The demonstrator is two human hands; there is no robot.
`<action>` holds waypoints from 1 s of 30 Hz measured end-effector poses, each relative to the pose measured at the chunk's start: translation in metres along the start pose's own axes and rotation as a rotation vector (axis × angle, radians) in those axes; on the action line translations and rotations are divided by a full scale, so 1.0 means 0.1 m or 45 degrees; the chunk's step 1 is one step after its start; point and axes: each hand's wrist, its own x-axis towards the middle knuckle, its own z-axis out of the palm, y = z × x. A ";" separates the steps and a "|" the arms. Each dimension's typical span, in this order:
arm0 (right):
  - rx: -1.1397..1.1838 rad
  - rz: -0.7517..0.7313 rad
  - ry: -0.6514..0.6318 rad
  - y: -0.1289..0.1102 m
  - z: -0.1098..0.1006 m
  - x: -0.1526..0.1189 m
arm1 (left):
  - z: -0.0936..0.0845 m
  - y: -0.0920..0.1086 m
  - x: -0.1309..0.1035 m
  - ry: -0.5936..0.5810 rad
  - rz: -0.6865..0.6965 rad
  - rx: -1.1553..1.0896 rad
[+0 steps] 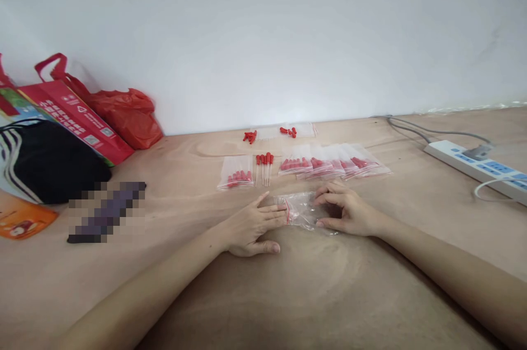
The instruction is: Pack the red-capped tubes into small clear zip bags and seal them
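Observation:
A clear zip bag with a red seal line lies flat on the wooden table between my hands. My left hand rests on its sealed end, fingers stretched out and thumb apart. Over the bag's other end, my right hand curves with fingers and thumb apart. Just beyond stand out several red-topped glass droppers laid side by side. To their left is a zip bag with red-topped droppers inside. Several similar filled bags overlap to the right.
More red rubber tops lie by the wall on a flat clear bag. A white power strip with cables is at right. Red bags, a black pouch and a blurred dark object occupy the left.

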 end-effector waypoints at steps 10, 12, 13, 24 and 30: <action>-0.169 -0.051 -0.087 -0.04 0.07 -0.03 | -0.01 0.01 0.03 0.025 0.105 0.078; -0.218 -0.029 -0.103 -0.03 0.08 -0.03 | 0.02 -0.03 0.02 0.082 0.147 0.026; -0.243 -0.024 -0.120 -0.02 0.08 -0.03 | 0.04 -0.05 0.01 0.130 0.161 -0.018; -0.345 0.009 -0.185 0.02 0.07 -0.05 | 0.07 -0.15 -0.05 0.966 -0.254 -0.279; -0.330 0.015 -0.247 0.12 -0.02 -0.05 | -0.29 -0.46 0.07 0.919 -0.700 0.035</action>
